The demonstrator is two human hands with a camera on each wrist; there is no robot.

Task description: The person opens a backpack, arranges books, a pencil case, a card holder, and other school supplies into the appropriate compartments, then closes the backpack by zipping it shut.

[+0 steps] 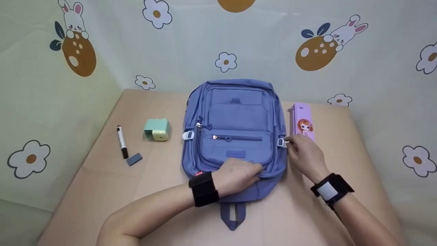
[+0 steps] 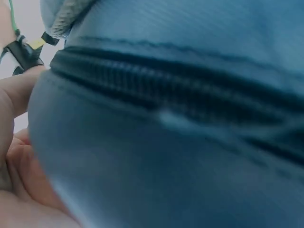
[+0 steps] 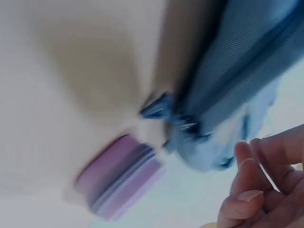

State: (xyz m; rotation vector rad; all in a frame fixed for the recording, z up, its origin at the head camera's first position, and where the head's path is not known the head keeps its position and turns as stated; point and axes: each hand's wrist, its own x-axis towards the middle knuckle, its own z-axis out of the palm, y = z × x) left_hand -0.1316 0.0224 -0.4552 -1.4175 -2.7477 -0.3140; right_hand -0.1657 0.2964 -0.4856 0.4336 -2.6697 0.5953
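A blue backpack (image 1: 239, 116) lies on its back with its front pocket facing up. My left hand (image 1: 239, 176) grips its lower front edge, fingers curled over it; in the left wrist view the thumb and fingers lie around the fabric beside a dark zipper (image 2: 142, 80). At the bag's right side, the fingertips of my right hand (image 1: 305, 155) are right at the white buckle (image 1: 282, 142). The right wrist view shows these fingers (image 3: 247, 204) loosely bent beside the bag, with nothing visible between them. A purple pencil case (image 1: 302, 118) lies just beyond this hand.
Left of the bag are a mint-green pencil sharpener (image 1: 157, 130), a black-and-white marker (image 1: 122, 141) and a grey-blue eraser (image 1: 134, 159). A strap loop (image 1: 233, 215) sticks out below the bag. Patterned cloth (image 1: 191, 44) hangs behind the tan table (image 1: 164, 191).
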